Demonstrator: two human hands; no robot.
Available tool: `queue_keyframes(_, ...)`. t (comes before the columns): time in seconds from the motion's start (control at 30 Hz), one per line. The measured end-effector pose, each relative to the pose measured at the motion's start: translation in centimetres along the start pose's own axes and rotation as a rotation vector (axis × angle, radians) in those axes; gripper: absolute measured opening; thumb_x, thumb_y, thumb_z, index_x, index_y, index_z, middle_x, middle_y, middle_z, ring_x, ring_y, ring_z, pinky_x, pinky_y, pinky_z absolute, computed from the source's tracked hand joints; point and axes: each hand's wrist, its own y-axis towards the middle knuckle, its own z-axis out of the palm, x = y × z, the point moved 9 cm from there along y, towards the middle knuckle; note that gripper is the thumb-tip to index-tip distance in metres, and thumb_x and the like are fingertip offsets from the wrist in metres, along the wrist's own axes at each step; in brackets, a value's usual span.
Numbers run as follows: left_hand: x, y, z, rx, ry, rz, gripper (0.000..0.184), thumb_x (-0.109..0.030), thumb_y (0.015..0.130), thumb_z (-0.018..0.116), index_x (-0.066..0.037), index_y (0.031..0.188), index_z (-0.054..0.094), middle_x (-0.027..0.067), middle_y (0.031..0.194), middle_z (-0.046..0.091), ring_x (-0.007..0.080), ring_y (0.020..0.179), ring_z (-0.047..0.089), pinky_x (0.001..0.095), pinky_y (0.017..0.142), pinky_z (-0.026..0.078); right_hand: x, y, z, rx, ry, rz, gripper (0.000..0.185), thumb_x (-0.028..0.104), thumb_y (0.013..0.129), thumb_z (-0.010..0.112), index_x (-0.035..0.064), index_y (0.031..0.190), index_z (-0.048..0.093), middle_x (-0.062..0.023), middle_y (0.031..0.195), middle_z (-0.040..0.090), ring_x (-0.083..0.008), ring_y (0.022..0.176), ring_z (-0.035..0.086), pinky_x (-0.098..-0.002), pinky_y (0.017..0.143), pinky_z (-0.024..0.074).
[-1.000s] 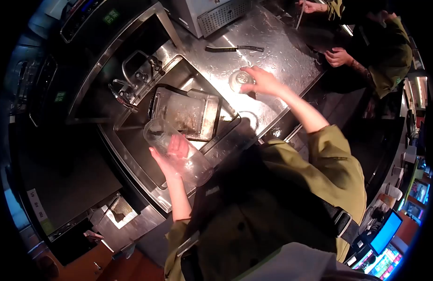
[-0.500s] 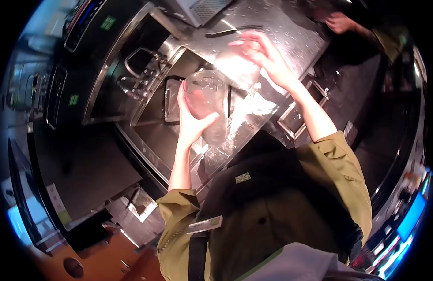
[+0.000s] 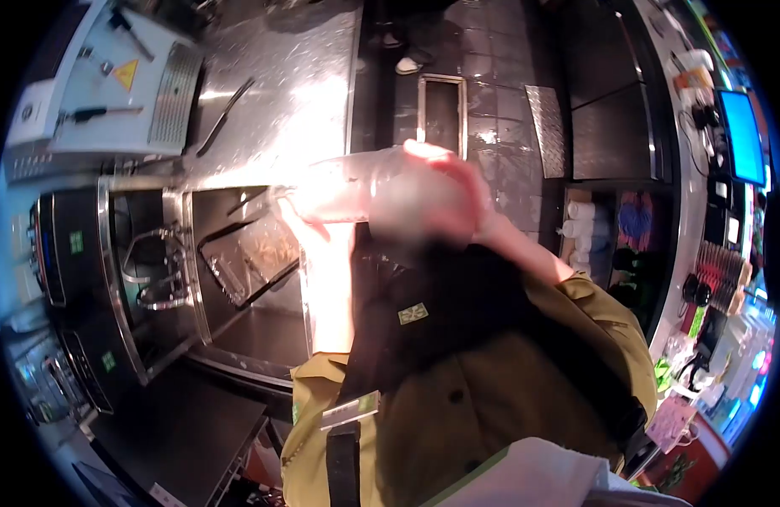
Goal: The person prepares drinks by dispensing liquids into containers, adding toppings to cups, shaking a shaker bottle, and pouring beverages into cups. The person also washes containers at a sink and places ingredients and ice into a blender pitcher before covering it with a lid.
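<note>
My left hand [image 3: 312,226] is closed on a clear, tall plastic container [image 3: 335,184], which lies sideways in front of my chest. Strong glare washes out part of the hand and the container's wall. My right hand [image 3: 467,193] curls around a cloudy, see-through container [image 3: 409,203], blurred by motion. The two containers meet or overlap end to end; I cannot tell whether one sits inside the other. Below and left of my left hand, a clear tray with a black rim [image 3: 246,258] lies in the sink [image 3: 255,334].
A wet steel counter [image 3: 276,68] carries a dark, thin bar [image 3: 225,117]. Left of it stands a white machine [image 3: 103,84] with tools on top. Faucets [image 3: 157,270] rise beside the sink. A shoe [image 3: 413,62] shows on the tiled floor near a metal-framed drain [image 3: 443,110].
My view has turned to the right. My hands have come closer together, bringing the two containers end to end, and the left-hand container has tipped from upright to sideways.
</note>
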Motion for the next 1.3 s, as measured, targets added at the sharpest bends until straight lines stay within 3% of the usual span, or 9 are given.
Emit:
queue_keyframes(0.23,19.9,-5.0,15.9,0.375,-0.039,-0.569,0.073,-0.060,0.079,0.042,-0.009,0.130,0.030,0.0126,0.128,0.038,0.0293,0.120,0.035,0.0472,0.098,0.032,-2.9,-1.0,-12.2,-0.172,-0.265,-0.065,0.111,0.057,0.046,0.077,0.0021,0.128,0.027,-0.0244,0.136,0.018,-0.0354,0.126,0.026,-0.0444,0.100,0.0273)
queue_keyframes(0.33,27.4,-6.6,21.4,0.473,-0.021,-0.696,0.077,-0.064,0.078,0.040,-0.009,0.131,0.029,0.0123,0.129,0.038,0.0298,0.120,0.035,0.0462,0.098,0.032,-3.3,-1.7,-19.6,-0.465,-0.026,-0.283,0.115,0.046,0.048,0.082,0.0063,0.134,0.017,-0.0196,0.135,0.022,-0.0295,0.124,0.029,-0.0427,0.102,0.0267)
queue_keyframes(0.4,32.4,-7.1,24.3,0.479,-0.038,-0.790,0.080,-0.067,0.077,0.039,-0.009,0.131,0.029,0.0121,0.130,0.037,0.0301,0.120,0.035,0.0456,0.098,0.031,-7.3,-1.9,-24.4,-0.450,0.211,0.121,0.114,0.038,0.050,0.083,0.0075,0.135,0.014,-0.0178,0.134,0.023,-0.0287,0.124,0.028,-0.0430,0.101,0.0281)
queue_keyframes(0.5,39.7,-7.8,26.6,0.333,-0.175,-1.056,0.090,-0.072,0.074,0.035,-0.010,0.136,0.019,0.0141,0.133,0.033,0.0330,0.123,0.031,0.0470,0.101,0.027,-7.5,-4.8,-32.5,-0.574,-0.462,-0.130,0.110,0.029,0.055,0.082,0.0077,0.135,0.009,-0.0148,0.135,0.022,-0.0295,0.124,0.027,-0.0434,0.102,0.0283)
queue_keyframes(0.7,37.0,-9.3,33.6,0.382,0.126,-1.434,0.065,-0.059,0.077,0.049,-0.002,0.108,0.052,0.0130,0.100,0.059,0.0230,0.095,0.055,0.0393,0.086,0.042,-5.4,2.4,-43.0,-0.853,-0.455,-0.210,0.110,0.029,0.057,0.081,0.0047,0.136,0.007,-0.0173,0.135,0.021,-0.0296,0.123,0.029,-0.0442,0.102,0.0266)
queue_keyframes(0.9,14.9,17.9,28.5,0.574,0.830,-0.332,0.015,-0.011,0.080,0.053,-0.005,0.094,0.054,0.0090,0.084,0.058,0.0182,0.077,0.056,0.0319,0.069,0.049,-9.4,4.4,-53.1,-1.093,-0.587,-0.024,0.100,0.029,0.064,0.076,0.0033,0.135,0.011,-0.0192,0.133,0.024,-0.0292,0.121,0.031,-0.0433,0.101,0.0270)
queue_keyframes(1.0,-1.8,28.9,27.9,0.045,0.295,0.094,0.012,-0.014,0.077,0.057,-0.006,0.085,0.055,0.0060,0.081,0.059,0.0177,0.070,0.056,0.0293,0.063,0.046,-11.7,5.5,-55.0,-1.171,-0.641,0.016,0.091,0.030,0.067,0.074,0.0019,0.134,0.018,-0.0181,0.131,0.026,-0.0292,0.117,0.035,-0.0418,0.098,0.0325)
queue_keyframes(1.23,-24.9,55.5,42.0,0.030,0.776,0.835,0.019,-0.020,0.081,0.059,-0.004,0.092,0.059,0.0020,0.074,0.058,0.0069,0.066,0.053,0.0209,0.060,0.043,-16.3,8.8,-57.7,-1.419,-0.728,0.149,0.082,0.019,0.070,0.074,-0.0001,0.130,0.022,-0.0197,0.117,0.042,-0.0254,0.099,0.051,-0.0349,0.083,0.0479)
queue_keyframes(1.3,-28.9,59.2,45.0,-0.224,0.948,1.065,0.028,-0.028,0.070,0.063,-0.005,0.086,0.065,0.0109,0.083,0.065,0.0213,0.080,0.062,0.0321,0.074,0.046,-15.1,11.4,-56.3,-1.471,-0.784,-0.006,0.080,0.021,0.071,0.074,-0.0010,0.129,0.024,-0.0193,0.116,0.044,-0.0256,0.096,0.052,-0.0342,0.081,0.0484)
